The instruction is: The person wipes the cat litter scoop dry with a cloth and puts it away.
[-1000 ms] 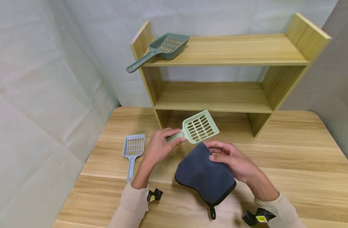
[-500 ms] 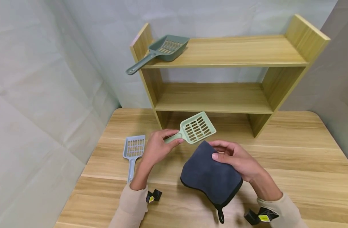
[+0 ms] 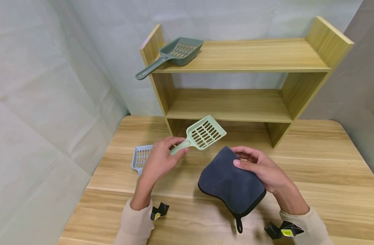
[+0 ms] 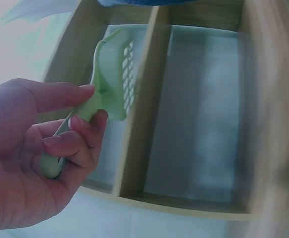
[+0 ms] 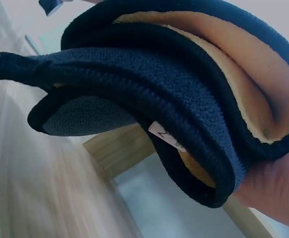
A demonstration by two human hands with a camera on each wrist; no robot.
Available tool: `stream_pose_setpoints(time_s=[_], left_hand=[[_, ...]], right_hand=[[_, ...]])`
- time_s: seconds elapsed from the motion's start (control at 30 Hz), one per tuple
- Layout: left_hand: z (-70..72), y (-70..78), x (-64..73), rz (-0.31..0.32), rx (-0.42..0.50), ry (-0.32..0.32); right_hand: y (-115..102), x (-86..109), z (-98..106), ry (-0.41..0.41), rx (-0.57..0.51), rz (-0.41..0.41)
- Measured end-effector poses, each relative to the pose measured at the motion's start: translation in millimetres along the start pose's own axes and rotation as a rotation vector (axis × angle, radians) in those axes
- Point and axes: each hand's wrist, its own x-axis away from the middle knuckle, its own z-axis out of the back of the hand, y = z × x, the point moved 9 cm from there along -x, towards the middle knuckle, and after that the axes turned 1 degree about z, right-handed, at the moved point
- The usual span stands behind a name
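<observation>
Holding between thumb and fingers of the right hand [image 3: 265,170] a folded dark blue cloth [image 3: 231,180], above the table [image 3: 315,180]. Gripping with the left hand [image 3: 159,158] a pale green scoop [image 3: 205,132], by its handle. Having behind this hand, partly hidden, a light blue scoop [image 3: 141,157]; farthest, on the upper board [image 3: 254,56], a dark green scoop [image 3: 181,51].
</observation>
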Motion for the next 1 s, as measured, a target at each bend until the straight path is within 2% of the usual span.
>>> stream_pose_setpoints(time_s=[0.27,0.57,0.83,1.0], left_hand=[[28.8,14.7,8.7,-0.002,-0.039,0.057],[62.8,51.1,14.0,-0.043,-0.069,0.127],[86.2,83.4,4.5,-0.084,-0.073,0.17],[98.5,101.9,-4.1,-0.131,-0.1,0.209]], right_hand=[[-6,5.8,7,0.019,-0.001,0.001],[-3,16.8,16,0.047,0.005,-0.007],[0,20.1,19,0.039,-0.022,-0.017],[0,21.2,18,0.035,-0.032,-0.018]])
